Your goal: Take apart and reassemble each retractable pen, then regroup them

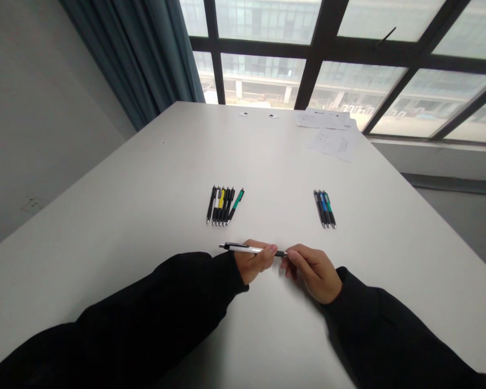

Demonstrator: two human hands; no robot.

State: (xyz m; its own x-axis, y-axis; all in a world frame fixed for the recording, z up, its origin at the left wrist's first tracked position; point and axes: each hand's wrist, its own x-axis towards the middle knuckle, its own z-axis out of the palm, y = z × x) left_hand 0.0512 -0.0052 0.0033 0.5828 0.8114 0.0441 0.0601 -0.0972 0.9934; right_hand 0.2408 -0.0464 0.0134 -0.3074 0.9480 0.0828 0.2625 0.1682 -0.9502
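Note:
A white pen (247,249) with a black clip and black grip lies across my left hand (256,261), whose fingers are closed on it. Its tip points right, to my right hand (312,271), which pinches the tip end between thumb and fingers. Beyond my left hand, a row of several pens (221,206), black, white, yellow and green, lies on the white table (267,162). A smaller group of pens (324,208), dark, blue and green, lies farther right, beyond my right hand.
Printed papers (332,143) lie at the table's far right corner. Two small round fittings sit near the far edge. Behind the table are a dark-framed window and a blue curtain (146,59); a wall stands at the left.

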